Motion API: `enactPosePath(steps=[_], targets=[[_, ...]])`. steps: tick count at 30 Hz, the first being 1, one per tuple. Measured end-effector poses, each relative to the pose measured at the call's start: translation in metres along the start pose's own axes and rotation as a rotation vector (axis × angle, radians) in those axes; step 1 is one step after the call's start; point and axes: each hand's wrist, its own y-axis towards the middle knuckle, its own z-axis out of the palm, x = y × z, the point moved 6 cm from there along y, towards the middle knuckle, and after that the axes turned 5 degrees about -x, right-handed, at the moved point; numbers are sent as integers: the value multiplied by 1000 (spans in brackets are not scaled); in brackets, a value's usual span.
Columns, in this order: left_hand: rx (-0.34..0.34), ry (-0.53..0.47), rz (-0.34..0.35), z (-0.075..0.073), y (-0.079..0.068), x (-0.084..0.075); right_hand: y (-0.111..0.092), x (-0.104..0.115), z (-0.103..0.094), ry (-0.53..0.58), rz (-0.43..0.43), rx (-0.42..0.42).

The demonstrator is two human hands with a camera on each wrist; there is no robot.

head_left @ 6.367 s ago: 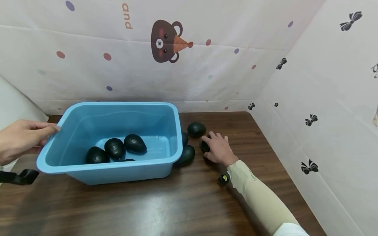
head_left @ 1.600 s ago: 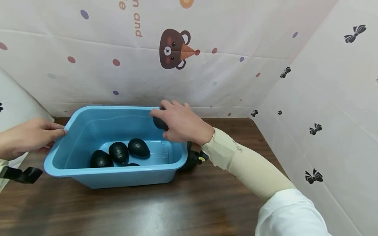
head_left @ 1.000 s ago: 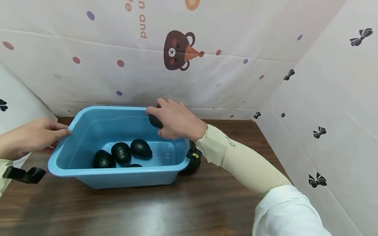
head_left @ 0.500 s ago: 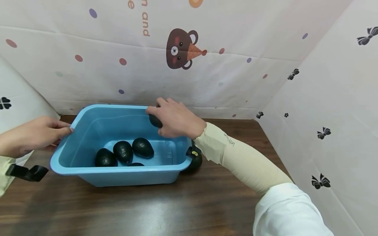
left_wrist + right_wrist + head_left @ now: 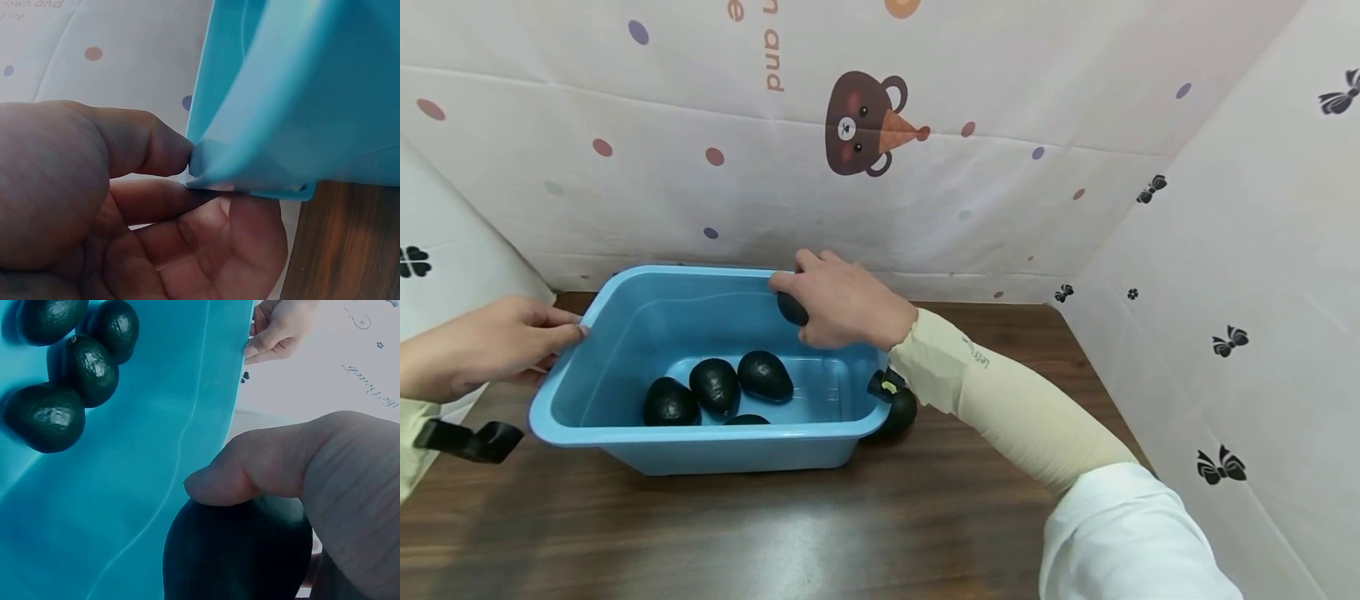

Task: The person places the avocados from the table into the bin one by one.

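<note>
A light blue plastic tub (image 5: 715, 450) stands on the wooden table. My left hand (image 5: 497, 346) pinches its left rim between thumb and fingers, as the left wrist view shows up close. Over the tub's back right part, my right hand (image 5: 850, 304) holds a dark green avocado (image 5: 237, 550), with the thumb laid across its top. Several more avocados (image 5: 715, 387) lie on the tub's floor, left of the held one; the front wall partly hides one of them.
Outside the tub, against its right end, an avocado (image 5: 901, 414) rests on the table (image 5: 760, 533), partly hidden by the right wrist strap. A patterned white sheet (image 5: 745, 183) rises behind, and another white side panel (image 5: 1225, 275) stands at the right.
The right hand has gone from the avocados on the table to over the tub, now holding an avocado. In the last second it stays nearly still. The left hand keeps its pinch on the rim.
</note>
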Motion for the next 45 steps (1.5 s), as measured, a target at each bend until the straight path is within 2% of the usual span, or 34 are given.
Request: enactPosePath(steps=[7, 17, 27, 37, 45], targets=[[5, -6, -1, 1, 0, 1, 0, 0, 5, -1, -7, 21], [11, -13, -1, 2, 1, 2, 1, -3, 6, -8, -6, -7], [12, -14, -19, 1, 2, 3, -3, -11, 8, 3, 23, 7], [9, -4, -20, 2, 2, 4, -15, -27, 1, 54, 85, -13], [-5, 0, -12, 3, -1, -1, -28, -54, -1, 88, 170, -52]])
